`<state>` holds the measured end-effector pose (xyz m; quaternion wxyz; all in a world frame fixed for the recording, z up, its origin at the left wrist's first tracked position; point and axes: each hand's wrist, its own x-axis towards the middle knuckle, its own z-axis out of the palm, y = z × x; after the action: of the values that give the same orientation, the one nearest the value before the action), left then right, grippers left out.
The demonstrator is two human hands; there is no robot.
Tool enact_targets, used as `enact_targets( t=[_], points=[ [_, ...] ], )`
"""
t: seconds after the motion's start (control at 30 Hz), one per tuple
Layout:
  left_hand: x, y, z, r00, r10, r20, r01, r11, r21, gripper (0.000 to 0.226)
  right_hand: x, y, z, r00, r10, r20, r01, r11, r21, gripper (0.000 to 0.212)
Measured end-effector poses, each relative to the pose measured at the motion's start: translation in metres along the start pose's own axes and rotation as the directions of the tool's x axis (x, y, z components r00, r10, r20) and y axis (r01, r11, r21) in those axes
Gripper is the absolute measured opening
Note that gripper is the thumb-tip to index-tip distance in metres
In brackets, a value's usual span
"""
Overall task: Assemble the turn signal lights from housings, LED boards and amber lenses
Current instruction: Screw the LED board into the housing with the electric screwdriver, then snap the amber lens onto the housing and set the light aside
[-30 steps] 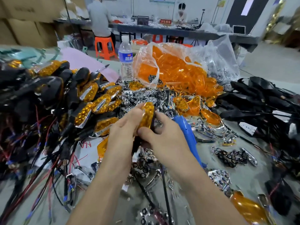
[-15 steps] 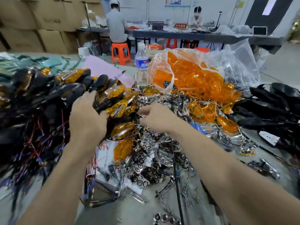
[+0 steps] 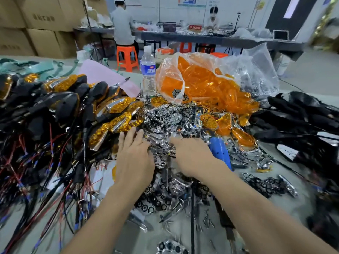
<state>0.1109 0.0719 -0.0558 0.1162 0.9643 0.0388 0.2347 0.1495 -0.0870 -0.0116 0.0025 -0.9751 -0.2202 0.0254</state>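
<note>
Both hands reach over a heap of chrome reflector pieces (image 3: 161, 118) in the middle of the table. My left hand (image 3: 134, 153) lies with straight fingers over the heap's left side and holds nothing that I can see. My right hand (image 3: 192, 154) stretches its fingers onto the chrome pieces; what its fingertips touch is hidden. Assembled turn signals (image 3: 117, 107) with amber lenses and black housings are stacked at the left, wires trailing. A clear bag of amber lenses (image 3: 201, 85) stands behind the heap. Empty black housings (image 3: 302, 114) lie at the right.
A blue-handled tool (image 3: 220, 151) lies right beside my right hand. A water bottle (image 3: 148, 72) stands behind the heap. Loose screws (image 3: 205, 222) and LED boards (image 3: 264, 184) lie on the table near me. Two people work at a far bench, with cardboard boxes at the back left.
One second ago both hands held an amber-lensed signal. My left hand then set it on the left stack, and now both hands are free over the chrome heap.
</note>
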Motion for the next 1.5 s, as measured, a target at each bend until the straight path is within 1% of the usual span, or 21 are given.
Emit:
enact_targets(
  t=[0.07,0.17,0.23,0.27,0.3,0.33,0.4,0.5,0.57,0.63,0.7,0.8,0.9,0.93,1.0,1.07,1.17,1.27,1.37,1.43,1.5],
  points=[
    [-0.001,0.015,0.005,0.994,0.106,0.001,-0.106,0.994,0.031,0.02,-0.008,0.003,-0.003,1.0,-0.01,-0.01,0.009,0.999,-0.034,0.05],
    [0.005,0.036,0.015,0.979,0.194,0.057,-0.189,0.978,-0.082,0.029,-0.017,0.014,0.0,0.999,0.05,0.011,-0.05,0.999,-0.018,0.044],
    [0.01,0.047,0.021,0.971,0.22,0.098,-0.195,0.957,-0.214,0.026,-0.021,0.024,0.001,0.996,0.086,0.014,-0.085,0.996,-0.028,0.023],
    [0.013,0.053,0.024,0.973,0.194,0.124,-0.151,0.944,-0.294,0.023,-0.021,0.029,0.0,0.995,0.095,0.008,-0.095,0.994,-0.048,0.008],
    [0.017,0.058,0.026,0.977,0.145,0.155,-0.08,0.928,-0.365,0.023,-0.02,0.035,-0.001,0.993,0.115,0.004,-0.114,0.991,-0.076,0.006],
    [0.02,0.064,0.029,0.979,0.092,0.182,-0.009,0.913,-0.408,0.025,-0.02,0.041,-0.003,0.991,0.136,-0.013,-0.137,0.988,-0.076,0.014],
    [0.026,0.074,0.034,0.969,0.026,0.246,0.101,0.865,-0.491,0.029,-0.018,0.054,-0.007,0.979,0.177,-0.097,-0.179,0.984,-0.012,0.013],
    [0.036,0.079,0.037,0.963,-0.068,0.263,0.235,0.691,-0.683,0.033,-0.009,0.08,-0.014,0.945,0.269,-0.184,-0.245,0.959,0.143,0.017],
    [0.043,0.079,0.037,0.958,-0.092,0.273,0.256,0.704,-0.662,0.034,0.001,0.099,-0.017,0.949,0.3,-0.1,-0.278,0.942,0.189,0.035],
    [0.048,0.08,0.039,0.945,-0.077,0.318,0.244,0.814,-0.528,0.04,0.015,0.115,-0.018,0.952,0.307,0.005,-0.3,0.926,0.229,0.058],
    [0.049,0.083,0.042,0.934,-0.081,0.348,0.232,0.878,-0.419,0.048,0.03,0.128,-0.016,0.95,0.305,0.059,-0.31,0.915,0.258,0.066],
    [0.05,0.084,0.044,0.931,-0.073,0.358,0.217,0.899,-0.38,0.052,0.053,0.145,-0.01,0.948,0.309,0.081,-0.318,0.893,0.319,0.08],
    [0.053,0.081,0.046,0.936,-0.075,0.345,0.205,0.911,-0.357,0.053,0.074,0.157,-0.007,0.939,0.328,0.107,-0.336,0.8,0.496,0.088],
    [0.053,0.081,0.047,0.936,-0.082,0.341,0.208,0.913,-0.352,0.052,0.079,0.157,-0.006,0.938,0.325,0.117,-0.34,0.809,0.479,0.086],
    [0.053,0.08,0.049,0.934,-0.098,0.343,0.224,0.91,-0.349,0.051,0.087,0.156,-0.004,0.946,0.299,0.127,-0.321,0.916,0.241,0.075],
    [0.053,0.08,0.05,0.93,-0.107,0.351,0.233,0.911,-0.341,0.046,0.091,0.15,-0.001,0.96,0.254,0.117,-0.259,0.966,0.026,0.056],
    [0.054,0.079,0.049,0.934,-0.106,0.342,0.232,0.907,-0.352,0.042,0.092,0.142,-0.002,0.974,0.209,0.083,-0.206,0.978,-0.044,0.042],
    [0.053,0.08,0.046,0.93,-0.105,0.353,0.238,0.903,-0.357,0.041,0.087,0.141,-0.004,0.964,0.265,0.03,-0.267,0.955,0.128,0.058],
    [0.053,0.08,0.043,0.919,-0.103,0.381,0.249,0.901,-0.356,0.04,0.074,0.14,-0.01,0.926,0.376,-0.031,-0.329,0.844,0.423,0.072],
    [0.053,0.08,0.041,0.919,-0.108,0.379,0.257,0.894,-0.367,0.039,0.064,0.142,-0.013,0.897,0.422,-0.13,-0.285,0.778,0.561,0.074],
    [0.053,0.08,0.037,0.928,-0.117,0.354,0.263,0.879,-0.398,0.037,0.053,0.142,-0.015,0.876,0.409,-0.256,-0.179,0.768,0.615,0.072]
  ],
)
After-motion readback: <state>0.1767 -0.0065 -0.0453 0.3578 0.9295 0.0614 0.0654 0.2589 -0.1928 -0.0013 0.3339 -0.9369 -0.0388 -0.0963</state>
